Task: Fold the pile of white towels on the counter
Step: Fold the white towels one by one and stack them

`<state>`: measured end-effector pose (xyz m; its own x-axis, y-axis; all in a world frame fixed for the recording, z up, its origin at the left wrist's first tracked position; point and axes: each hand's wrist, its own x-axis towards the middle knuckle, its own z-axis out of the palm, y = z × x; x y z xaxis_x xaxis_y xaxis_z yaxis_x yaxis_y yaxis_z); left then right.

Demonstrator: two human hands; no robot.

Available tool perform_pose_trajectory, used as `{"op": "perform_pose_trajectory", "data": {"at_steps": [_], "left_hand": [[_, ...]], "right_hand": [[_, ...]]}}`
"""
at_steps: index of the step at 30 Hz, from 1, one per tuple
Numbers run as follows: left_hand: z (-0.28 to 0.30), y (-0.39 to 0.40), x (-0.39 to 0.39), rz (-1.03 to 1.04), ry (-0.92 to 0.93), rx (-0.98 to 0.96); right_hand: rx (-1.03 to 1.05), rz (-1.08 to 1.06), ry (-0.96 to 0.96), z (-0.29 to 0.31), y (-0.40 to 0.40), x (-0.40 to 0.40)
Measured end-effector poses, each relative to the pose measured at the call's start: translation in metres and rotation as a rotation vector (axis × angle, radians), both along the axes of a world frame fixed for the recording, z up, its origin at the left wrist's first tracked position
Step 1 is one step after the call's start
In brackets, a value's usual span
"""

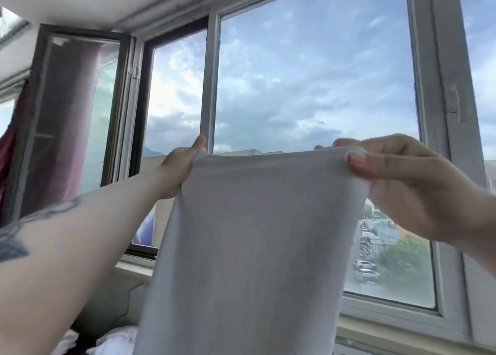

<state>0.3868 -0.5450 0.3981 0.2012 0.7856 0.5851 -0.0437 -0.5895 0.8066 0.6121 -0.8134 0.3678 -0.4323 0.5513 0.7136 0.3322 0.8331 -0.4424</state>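
White towel (249, 242) held up before the window (308, 80), top corners pinched by L hand (177, 166) & R hand (397, 177); risk: uneven tension skews the fold.

Bright daylight, backlit scene
Light pours through the window (308, 86); the near towel (249, 247) looks greyish in shade, the frame edges bend, and the detail is soft.
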Motion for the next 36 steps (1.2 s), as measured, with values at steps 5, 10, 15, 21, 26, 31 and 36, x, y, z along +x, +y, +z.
{"op": "perform_pose_trajectory", "data": {"at_steps": [5,10,15,21,26,31,36], "left_hand": [[-0.010,-0.002,-0.015,-0.395,0.014,-0.024],[-0.026,-0.007,-0.008,-0.622,-0.048,0.005],[-0.043,-0.027,0.012,-0.660,-0.187,0.039],[-0.058,-0.051,0.018,-0.653,-0.145,0.212],[-0.063,-0.073,0.000,-0.439,0.212,0.453],[-0.082,-0.089,-0.002,-0.399,0.535,0.608],[-0.087,-0.088,-0.006,-0.306,0.593,0.693]], "right_hand": [[-0.063,0.001,0.128,0.002,0.001,0.008],[-0.027,-0.142,0.263,0.000,0.009,0.036],[-0.011,-0.296,0.308,0.008,0.012,0.062],[0.010,-0.402,0.352,0.009,0.019,0.085],[0.039,-0.497,0.401,0.005,0.035,0.088],[0.034,-0.566,0.341,-0.001,0.042,0.082],[0.093,-0.579,0.271,0.003,0.043,0.077]]}}
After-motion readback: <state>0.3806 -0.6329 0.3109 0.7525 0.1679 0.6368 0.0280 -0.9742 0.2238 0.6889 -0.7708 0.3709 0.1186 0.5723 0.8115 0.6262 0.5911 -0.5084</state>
